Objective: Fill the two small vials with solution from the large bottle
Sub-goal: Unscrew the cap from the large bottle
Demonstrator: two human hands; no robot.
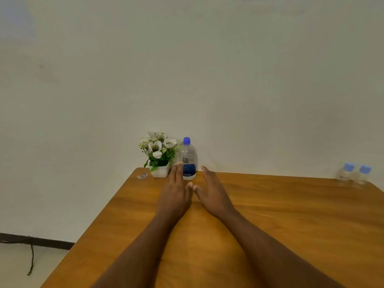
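Note:
The large clear bottle (188,159) with a blue cap and a blue label stands upright at the back of the wooden table (291,215), near the wall. My left hand (176,192) lies flat and empty just in front of it, fingertips overlapping its lower left side. My right hand (209,192) is flat and empty a little to the right of the bottle, apart from it. The thumbs almost meet. Two small clear vials (354,173) with light blue caps stand side by side at the far right back corner.
A white pot of white artificial flowers (159,156) stands just left of the bottle. A small sticker (142,176) lies at the table's back left corner. The table's left edge runs diagonally; beyond it are the floor and a dark cable (31,258).

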